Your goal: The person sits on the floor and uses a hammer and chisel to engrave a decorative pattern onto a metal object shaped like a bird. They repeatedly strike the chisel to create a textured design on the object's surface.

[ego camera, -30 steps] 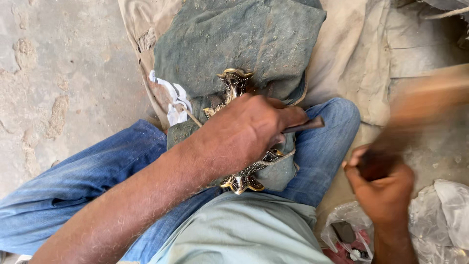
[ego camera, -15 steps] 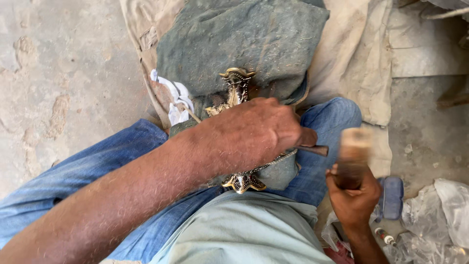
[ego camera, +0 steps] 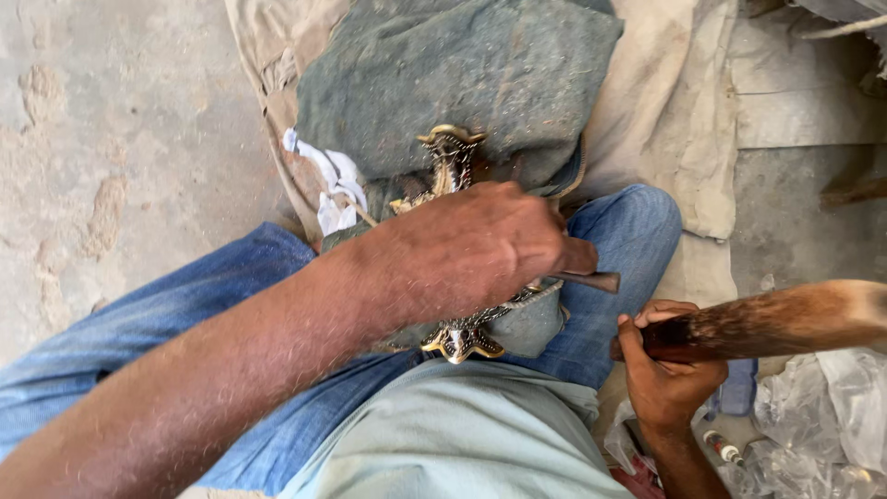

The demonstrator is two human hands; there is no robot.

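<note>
My left hand [ego camera: 467, 251] is closed around a thin dark metal tool [ego camera: 587, 280] whose end pokes out to the right of my fist. Under that hand lies an ornate brass-coloured metal piece [ego camera: 451, 157], resting on a grey-green cloth pad [ego camera: 462, 74] across my lap; its lower end [ego camera: 462, 342] shows below the fist. My right hand [ego camera: 670, 365] grips the dark end of a thick, brown, horn-like mallet [ego camera: 785, 319] that points to the right, level with my knee.
My legs in blue jeans [ego camera: 185, 314] stretch to the left and right. A beige sheet [ego camera: 684, 139] lies under the pad. White rag scraps [ego camera: 328, 180] sit to its left. Crumpled clear plastic [ego camera: 850, 407] and small items lie at the lower right. Concrete floor [ego camera: 102, 139] surrounds.
My right hand has swung the mallet: raised and blurred a second ago, near the tool half a second ago, now held lower and pointing right. My left hand has stayed put.
</note>
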